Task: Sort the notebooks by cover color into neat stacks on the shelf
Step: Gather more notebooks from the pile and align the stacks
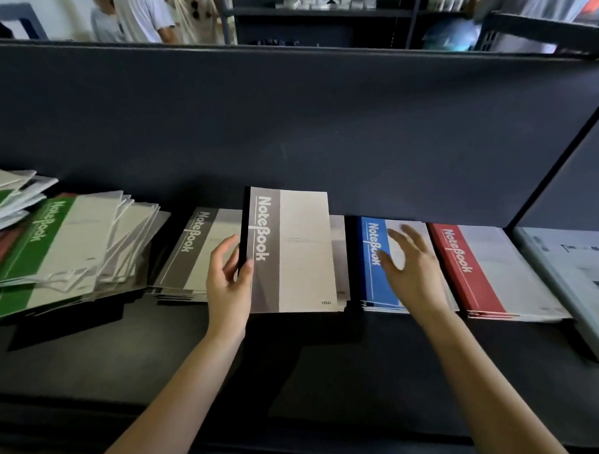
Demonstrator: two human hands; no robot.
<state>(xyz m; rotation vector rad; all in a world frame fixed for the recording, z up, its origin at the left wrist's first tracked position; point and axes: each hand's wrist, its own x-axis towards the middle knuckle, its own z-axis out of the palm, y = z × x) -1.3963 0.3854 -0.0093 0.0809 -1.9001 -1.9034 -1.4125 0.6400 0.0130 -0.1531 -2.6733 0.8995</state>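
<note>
1. Broadly, the dark shelf [286, 362] carries everything. A loose, fanned pile [87, 239] lies at the left with a green cover on top. To its right, in a row, come a grey stack [195, 253], a blue stack [375, 263] and a red stack [476, 270], each fairly square.
2. The grey notebook [290, 253] is lifted and tilted up off the shelf, between the grey stack and the blue stack. It hangs over another stack whose cover colour it hides.
3. It has a black spine, a grey band with white "NoteBook" lettering running up it, and a pale, plain panel with faint ruled lines. It looks thin and likely to flex.
4. The step in hand seems to be laying it with its own colour. Done well, that means:
   - checking the hidden cover beneath first;
   - lowering it flat, spine to the left like its neighbours, band over band;
   - squaring its edges against the stack.
5. The left hand [230, 285] pinches the notebook low on its spine edge, thumb on the front cover and fingers [227, 258] behind.
6. The right hand [412, 268] hovers over the blue stack with its fingers spread, holding nothing. Whether it touches the cover cannot be told. It is free to steady the far edge.
</note>
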